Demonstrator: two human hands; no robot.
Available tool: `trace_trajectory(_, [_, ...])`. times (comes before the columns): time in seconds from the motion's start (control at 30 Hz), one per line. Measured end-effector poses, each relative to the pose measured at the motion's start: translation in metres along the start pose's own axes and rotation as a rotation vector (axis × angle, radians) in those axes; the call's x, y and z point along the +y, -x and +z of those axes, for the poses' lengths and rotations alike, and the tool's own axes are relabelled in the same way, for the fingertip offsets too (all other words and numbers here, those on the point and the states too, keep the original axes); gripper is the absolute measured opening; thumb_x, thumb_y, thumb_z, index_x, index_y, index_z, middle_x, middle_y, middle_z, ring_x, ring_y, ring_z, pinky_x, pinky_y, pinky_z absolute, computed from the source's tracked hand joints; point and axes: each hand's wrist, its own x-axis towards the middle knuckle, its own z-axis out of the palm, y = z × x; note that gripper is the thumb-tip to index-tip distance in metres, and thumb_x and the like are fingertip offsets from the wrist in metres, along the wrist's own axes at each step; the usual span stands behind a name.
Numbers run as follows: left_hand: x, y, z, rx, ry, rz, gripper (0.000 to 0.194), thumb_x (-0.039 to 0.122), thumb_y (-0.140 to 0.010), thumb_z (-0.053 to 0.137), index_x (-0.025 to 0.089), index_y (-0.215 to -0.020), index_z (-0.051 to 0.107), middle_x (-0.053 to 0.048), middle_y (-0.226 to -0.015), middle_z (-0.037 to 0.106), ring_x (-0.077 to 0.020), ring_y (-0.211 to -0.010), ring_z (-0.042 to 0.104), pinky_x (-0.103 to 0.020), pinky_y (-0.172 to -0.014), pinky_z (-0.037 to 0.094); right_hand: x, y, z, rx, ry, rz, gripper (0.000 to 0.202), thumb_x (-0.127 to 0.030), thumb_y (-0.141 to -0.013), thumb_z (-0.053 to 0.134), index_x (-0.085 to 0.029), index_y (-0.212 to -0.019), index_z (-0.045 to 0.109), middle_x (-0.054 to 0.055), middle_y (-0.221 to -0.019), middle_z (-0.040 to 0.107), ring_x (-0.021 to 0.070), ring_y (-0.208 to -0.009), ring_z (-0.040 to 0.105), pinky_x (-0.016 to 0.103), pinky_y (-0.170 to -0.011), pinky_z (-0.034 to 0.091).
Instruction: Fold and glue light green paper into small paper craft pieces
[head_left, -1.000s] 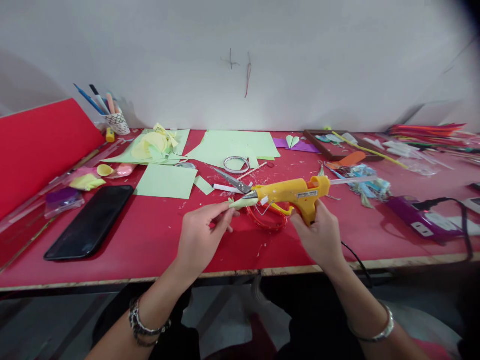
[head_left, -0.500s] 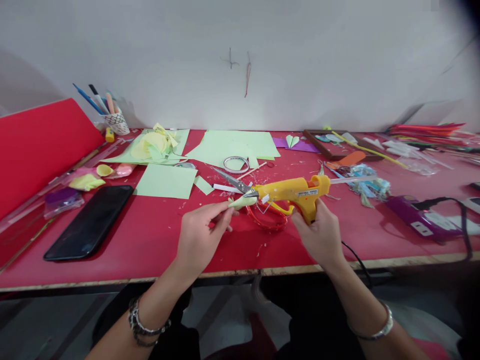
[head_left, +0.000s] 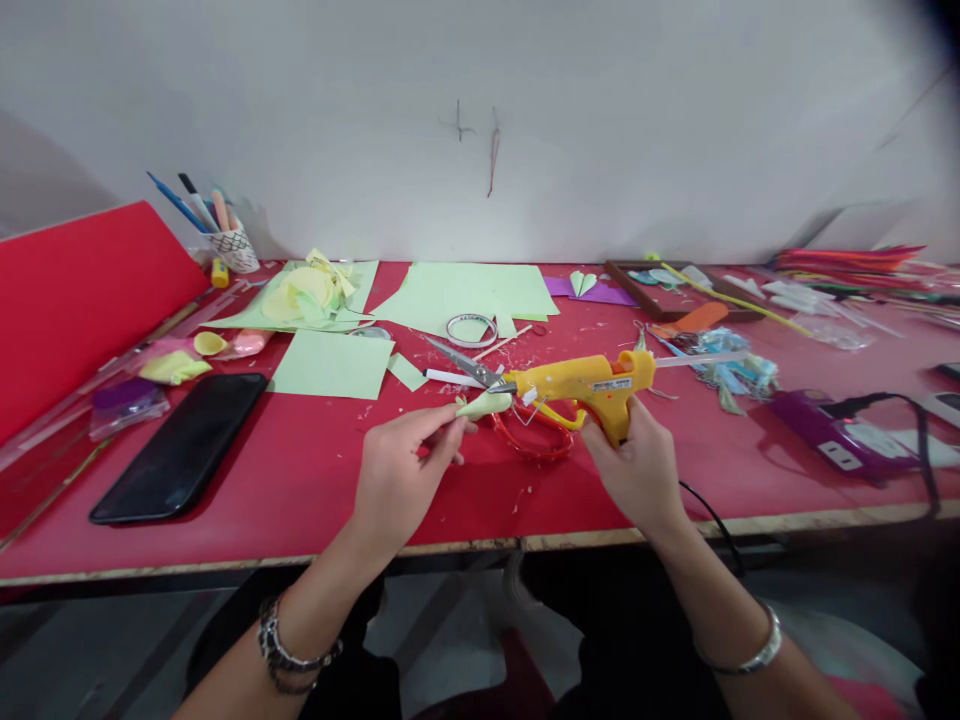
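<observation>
Between the thumb and fingers of my left hand [head_left: 409, 465] is a small pale green paper piece [head_left: 484, 404], rolled or folded in shape. My right hand [head_left: 641, 460] is wrapped round the grip of a yellow glue gun [head_left: 574, 382], which points left. The gun's metal nozzle is at the upper edge of the paper piece; whether they touch is unclear. A clear glue stick [head_left: 701, 358] juts from the gun's back. Scissors [head_left: 461, 360] with open blades lie behind the paper, and their handles are partly hidden by the gun.
A black phone [head_left: 180, 448] lies at the left. Green sheets [head_left: 480, 290], a tape roll [head_left: 471, 330] and a white pen [head_left: 452, 378] are farther back. At the right are a purple power strip [head_left: 847, 440] and a blue tassel bundle [head_left: 739, 375].
The glue gun's rear and my right hand have shifted very slightly left. My left hand still holds the paper piece in nearly the same place.
</observation>
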Motion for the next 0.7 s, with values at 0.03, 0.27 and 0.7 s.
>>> trace_trajectory(0.03, [0.0,0.0001,0.0,0.0,0.004,-0.002,0.019,0.024,-0.082,0.049,0.015,-0.083,0.066,-0.002,-0.074,0.07,-0.0089,-0.05,0.061,-0.018,-0.052,0.049,0.0,-0.0001,-0.0001,0.001,0.003,0.002,0.009,-0.027,-0.069,0.049,-0.018,-0.07,0.047,-0.004,-0.05,0.046,0.011,-0.044,0.042,0.022,-0.044,0.033])
trace_trajectory(0.27, [0.0004,0.0003,0.0005,0.014,0.012,-0.004,0.019,0.023,-0.082,0.049,0.016,-0.083,0.066,-0.002,-0.074,0.07,-0.0083,-0.05,0.06,-0.017,-0.052,0.049,0.0008,-0.0009,0.0006,0.006,-0.004,-0.003,0.009,-0.027,-0.069,0.049,-0.018,-0.07,0.047,-0.005,-0.05,0.046,0.0103,-0.043,0.041,0.021,-0.043,0.032])
trace_trajectory(0.7, [0.0,-0.0001,-0.0006,0.014,-0.009,0.014,0.019,0.023,-0.082,0.049,0.016,-0.083,0.067,-0.002,-0.072,0.07,-0.0098,-0.055,0.061,-0.017,-0.053,0.049,0.0024,-0.0028,-0.0005,0.005,0.01,0.018,0.009,-0.027,-0.07,0.049,-0.018,-0.07,0.046,-0.005,-0.05,0.044,0.0097,-0.043,0.039,0.021,-0.043,0.031])
